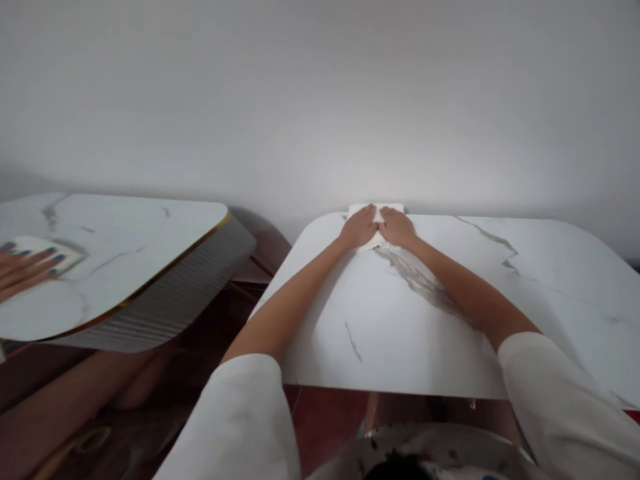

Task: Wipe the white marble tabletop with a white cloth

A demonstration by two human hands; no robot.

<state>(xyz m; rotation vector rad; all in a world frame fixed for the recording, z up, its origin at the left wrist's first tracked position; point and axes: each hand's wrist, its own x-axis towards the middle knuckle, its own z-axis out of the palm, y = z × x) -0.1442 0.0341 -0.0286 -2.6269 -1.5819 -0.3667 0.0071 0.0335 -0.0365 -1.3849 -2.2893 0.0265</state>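
Both arms reach forward over a white marble-patterned table. At its far edge, against the wall, lies a folded white cloth. My left hand rests flat on the left part of this cloth, fingers stretched forward. Beside it, my right hand presses flat on the right part, with the two thumbs close together or touching. The cloth shows around and between the hands; its middle is partly hidden under them.
A second marble-patterned table with a gold edge and ribbed side stands at the left, across a gap. There another person's hand, with dark blue-green nails, lies on a white cloth. A grey wall rises behind both tables.
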